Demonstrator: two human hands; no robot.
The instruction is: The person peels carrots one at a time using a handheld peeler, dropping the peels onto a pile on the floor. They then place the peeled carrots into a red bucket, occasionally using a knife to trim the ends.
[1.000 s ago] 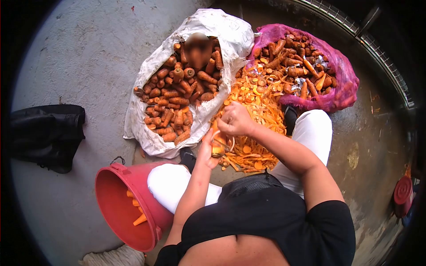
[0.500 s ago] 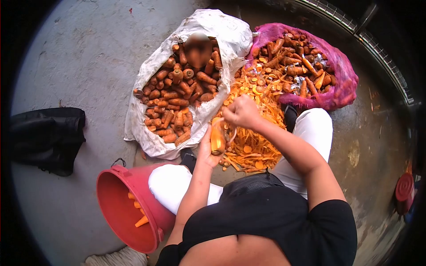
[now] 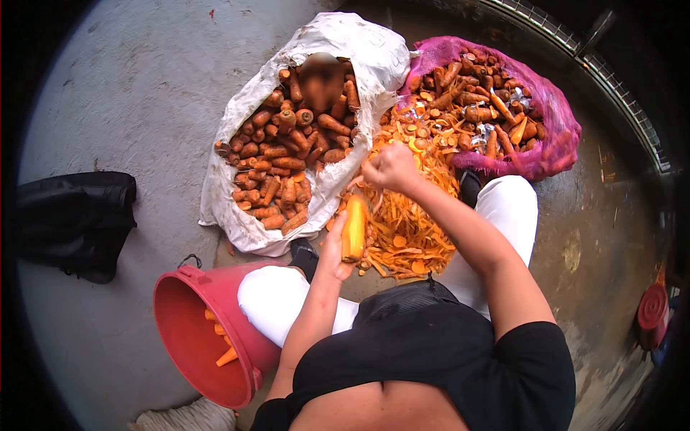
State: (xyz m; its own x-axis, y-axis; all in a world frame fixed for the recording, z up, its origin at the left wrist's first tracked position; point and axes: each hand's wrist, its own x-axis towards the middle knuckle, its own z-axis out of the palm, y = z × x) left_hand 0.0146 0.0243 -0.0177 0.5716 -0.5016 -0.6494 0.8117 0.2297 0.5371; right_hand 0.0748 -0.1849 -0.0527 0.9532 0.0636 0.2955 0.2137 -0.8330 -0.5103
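Note:
My left hand [image 3: 336, 248] is wrapped round a thick carrot [image 3: 354, 228], whose upper side is bright orange-yellow and peeled. Just beyond the carrot's far end, my right hand [image 3: 392, 167] is closed in a fist; whatever it grips is too small and hidden to name. Beneath both hands spreads a heap of carrot peelings [image 3: 413, 233] with cut carrot ends among them. A white sack [image 3: 237, 118] full of unpeeled carrots [image 3: 287, 161] lies open ahead on the left.
A pink mesh sack [image 3: 557, 126] with carrots and scraps lies at the back right. By my left knee, a red bucket [image 3: 176, 316] lies tipped, with several peeled carrots [image 3: 226, 355] inside. Black cloth [image 3: 79, 223] lies at far left, and a metal grating [image 3: 625, 100] runs along the back right.
My right hand has moved slightly up and away from the carrot. The carrot has turned in my left hand, now showing a broader peeled face.

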